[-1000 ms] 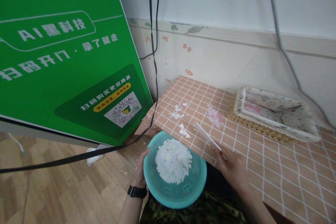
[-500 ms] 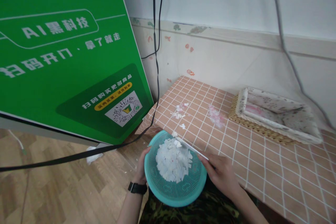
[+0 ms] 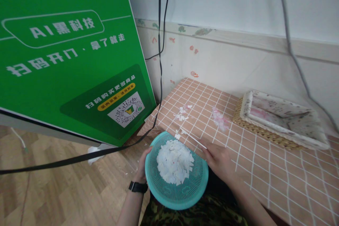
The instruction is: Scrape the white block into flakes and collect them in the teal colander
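My left hand (image 3: 143, 164) grips the left rim of a turquoise plastic colander (image 3: 194, 185), held at the table's front edge. A heap of small white paper scraps (image 3: 174, 162) lies inside it. My right hand (image 3: 218, 157) is closed on a thin white stick (image 3: 194, 138), whose far end points left over the tabletop, just beyond the colander's rim. A white scrap (image 3: 177, 135) sits by the rim near the stick's tip. More white scraps (image 3: 182, 113) lie loose on the table farther back.
A checked cloth covers the table (image 3: 203, 93). Pinkish scraps (image 3: 219, 118) lie on it, left of a fabric-lined wicker basket (image 3: 275, 139). A green cabinet (image 3: 79, 53) stands at left. A black strap (image 3: 160, 77) hangs down and crosses left in front of it.
My right hand has lifted the stick's tip out of the colander and moved it back over the table edge. My left hand keeps its hold on the colander.
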Demonstrator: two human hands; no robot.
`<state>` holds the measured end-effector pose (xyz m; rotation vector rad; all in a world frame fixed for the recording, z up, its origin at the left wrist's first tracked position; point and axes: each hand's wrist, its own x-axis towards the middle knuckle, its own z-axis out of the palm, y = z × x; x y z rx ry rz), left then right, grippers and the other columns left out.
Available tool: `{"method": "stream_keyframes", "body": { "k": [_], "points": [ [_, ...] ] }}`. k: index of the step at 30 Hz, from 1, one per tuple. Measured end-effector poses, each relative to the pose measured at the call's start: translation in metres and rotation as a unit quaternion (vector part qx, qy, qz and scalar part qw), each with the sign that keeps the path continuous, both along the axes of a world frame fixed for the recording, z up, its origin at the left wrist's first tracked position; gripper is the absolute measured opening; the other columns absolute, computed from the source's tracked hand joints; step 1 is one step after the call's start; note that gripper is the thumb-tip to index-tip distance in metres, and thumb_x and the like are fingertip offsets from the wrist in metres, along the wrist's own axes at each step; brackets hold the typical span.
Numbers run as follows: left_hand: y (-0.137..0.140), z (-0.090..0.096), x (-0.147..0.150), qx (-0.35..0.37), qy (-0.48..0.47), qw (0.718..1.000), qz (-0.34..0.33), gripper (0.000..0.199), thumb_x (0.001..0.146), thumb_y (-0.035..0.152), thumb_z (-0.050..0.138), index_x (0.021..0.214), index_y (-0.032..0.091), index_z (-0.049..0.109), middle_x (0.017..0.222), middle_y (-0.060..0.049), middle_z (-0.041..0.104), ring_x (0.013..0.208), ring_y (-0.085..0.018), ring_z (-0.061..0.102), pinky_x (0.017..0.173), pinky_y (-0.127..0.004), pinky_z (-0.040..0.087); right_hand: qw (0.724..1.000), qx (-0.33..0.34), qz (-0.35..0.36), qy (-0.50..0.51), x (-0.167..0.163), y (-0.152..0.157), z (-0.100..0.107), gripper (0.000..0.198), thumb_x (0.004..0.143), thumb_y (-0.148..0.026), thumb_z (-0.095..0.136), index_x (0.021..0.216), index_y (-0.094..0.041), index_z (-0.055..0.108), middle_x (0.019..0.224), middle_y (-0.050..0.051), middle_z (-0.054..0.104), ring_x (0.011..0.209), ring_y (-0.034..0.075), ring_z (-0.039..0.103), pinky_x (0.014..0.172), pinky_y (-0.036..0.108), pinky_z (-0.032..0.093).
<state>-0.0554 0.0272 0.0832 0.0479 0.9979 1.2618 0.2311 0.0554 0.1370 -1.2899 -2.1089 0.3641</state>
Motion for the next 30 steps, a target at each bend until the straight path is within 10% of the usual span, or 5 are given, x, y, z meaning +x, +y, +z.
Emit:
{"method": "stream_keyframes", "body": {
  "k": [7,12,16,30],
  "points": [
    [0.002,-0.001,-0.004,-0.001,-0.011,1.0,-0.014,0.011,0.071,0.025,0.066,0.071,0.014,0.069,0.063,-0.001,0.069,0.057,-0.014,0.061,0.06,-0.025,0.048,0.995,-0.068,0.065,0.037,-0.015,-0.006,0.02,0.03,0.091,-0.028,0.039,0.099,-0.024,0.068,0.083,0.003,0.071,0.075,0.016,0.066,0.068,0.026,0.051],
    [0.003,-0.002,-0.005,-0.012,-0.007,1.0,-0.022,0.013,0.072,0.025,0.065,0.074,0.014,0.07,0.067,-0.002,0.071,0.06,-0.016,0.063,0.064,-0.027,0.049,0.993,-0.03,-0.112,0.026,0.004,0.01,0.021,0.042,0.088,-0.041,0.044,0.061,-0.018,0.065,0.047,0.0,0.054,0.044,0.011,0.049,0.047,0.022,0.039],
    [0.003,-0.002,-0.005,-0.025,-0.015,0.999,-0.025,0.014,0.071,0.026,0.065,0.073,0.013,0.07,0.065,-0.003,0.071,0.059,-0.016,0.063,0.064,-0.027,0.05,0.979,-0.007,-0.204,0.005,0.024,0.035,0.02,0.043,0.087,-0.047,0.043,0.07,-0.016,0.068,0.051,0.001,0.056,0.045,0.011,0.049,0.047,0.023,0.034],
    [0.003,0.003,-0.004,-0.008,-0.016,1.0,-0.023,0.012,0.07,0.024,0.066,0.07,0.013,0.07,0.062,-0.002,0.07,0.055,-0.014,0.061,0.058,-0.024,0.049,0.988,-0.049,-0.145,-0.014,0.042,0.052,0.011,0.039,0.087,-0.046,0.044,0.086,-0.018,0.071,0.063,0.004,0.067,0.054,0.017,0.06,0.051,0.025,0.041]
  ]
}}
